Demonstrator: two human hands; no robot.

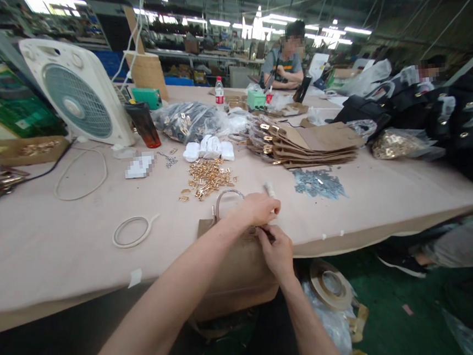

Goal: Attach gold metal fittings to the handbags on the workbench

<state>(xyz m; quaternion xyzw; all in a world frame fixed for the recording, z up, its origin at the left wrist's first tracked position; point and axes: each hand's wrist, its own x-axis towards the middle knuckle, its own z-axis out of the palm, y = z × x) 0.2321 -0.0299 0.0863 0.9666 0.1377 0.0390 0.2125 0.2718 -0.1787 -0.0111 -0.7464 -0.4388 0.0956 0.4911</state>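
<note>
Located at lower centre of the frame, against the front edge of the worktop [79, 230]: brown bag [236, 263], with a handle [217, 204] standing up just left of the hands. Noted close together at the bag's upper edge: left hand [261, 208] and right hand [278, 251]. Grip of the right hand: narrow, thumb and forefinger pinched, by appearance on the bag's edge. Grip of the left hand: fingers curled just beyond; contact side hidden, so not possible to tell holding from mere touching. Judged done: bag body made up, at least one handle in place. Judged unfinished: close finger work at the upper edge, exact detail masked by the hands. Judged unused so far: loose pile of gold-coloured fittings [209, 179], centre of the frame. Logged right of centre: stack of brown pieces [320, 143], with metal clasps [267, 138] showing at its left end; hence judged at least partly fitted, stage of each piece not verifiable. Also logged: blue-grey scraps [319, 183] below that stack; tape roll [130, 232], left of centre; black bags [457, 141], right edge of the frame.
</note>
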